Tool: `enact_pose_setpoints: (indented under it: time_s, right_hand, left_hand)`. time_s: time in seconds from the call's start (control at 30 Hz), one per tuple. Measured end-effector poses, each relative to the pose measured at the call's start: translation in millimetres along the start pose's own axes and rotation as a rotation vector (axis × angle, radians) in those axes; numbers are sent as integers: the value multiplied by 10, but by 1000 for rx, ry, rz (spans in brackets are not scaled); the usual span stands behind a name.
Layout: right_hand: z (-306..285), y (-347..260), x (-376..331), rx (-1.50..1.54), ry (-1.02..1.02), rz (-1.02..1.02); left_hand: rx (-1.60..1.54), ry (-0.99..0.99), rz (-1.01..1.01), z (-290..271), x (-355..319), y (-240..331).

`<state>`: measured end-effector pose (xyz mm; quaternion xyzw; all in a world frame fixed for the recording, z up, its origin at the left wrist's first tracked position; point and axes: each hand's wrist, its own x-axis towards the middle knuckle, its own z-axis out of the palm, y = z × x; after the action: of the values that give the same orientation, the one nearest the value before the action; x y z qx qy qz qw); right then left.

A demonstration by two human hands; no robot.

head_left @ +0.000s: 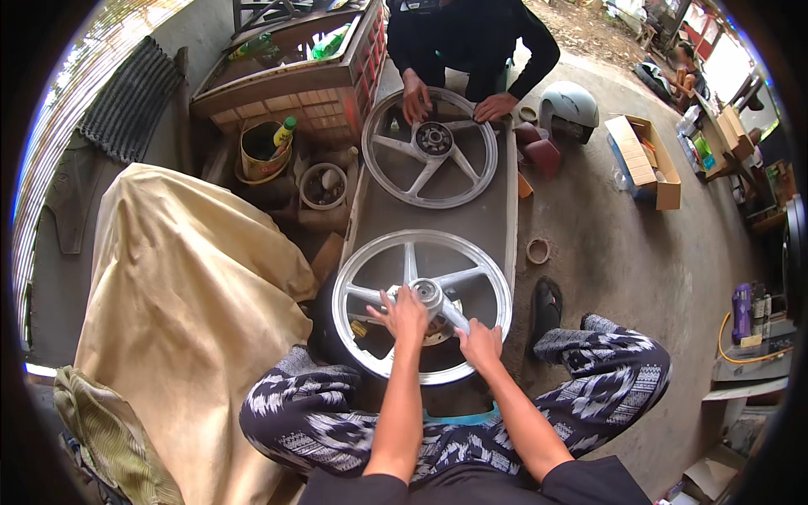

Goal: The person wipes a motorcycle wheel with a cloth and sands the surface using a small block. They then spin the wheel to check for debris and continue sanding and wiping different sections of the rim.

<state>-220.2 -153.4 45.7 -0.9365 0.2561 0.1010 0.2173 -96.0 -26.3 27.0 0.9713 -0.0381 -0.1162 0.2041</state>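
A silver spoked motorcycle wheel point(342, 295) lies flat in front of me, partly on the near end of a grey bench point(358, 220). Resting across its hub and a neighbouring spoke is my left hand point(404, 316), fingers spread. Lower right, my right hand point(481, 343) is closed around a spoke near the rim; whether something thin is pressed under its fingers is hidden. Farther along the bench lies a second silver wheel point(421, 182) with a dark hub. A person in black, opposite me, has one hand point(416, 96) near that hub and the other point(495, 107) at the rim.
A tan cover point(194, 311) drapes a bulky shape on the left. Behind it stand a bucket point(252, 168) with a green bottle, a round tub point(323, 186) and a wooden crate point(290, 109). Rightward on the floor are a helmet point(568, 105), a cardboard box point(644, 156) and a small ring point(538, 251).
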Motion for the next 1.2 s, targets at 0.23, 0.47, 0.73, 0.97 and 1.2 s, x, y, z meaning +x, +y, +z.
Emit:
enact_pose_setpoints:
  time_s: [0.23,0.47,0.73,0.97,1.2]
  right_hand:
    - [96,77,-42,7,37,1]
    - [80,100,-8,38,31,5]
    - [75,19,6,8,19,-6]
    - [65,79,7,-30,34,-19]
    - [21,19,-19,-57,2,9]
  left_hand:
    - [-76,-18,-57,-69,-137,75]
    - [-44,-60,-36,-93,-76,78]
    - [36,-131,-27,-138,104,15]
    - [6,-87,-1,-118,94,11]
    - [-37,14,-1,-51,-112,-53]
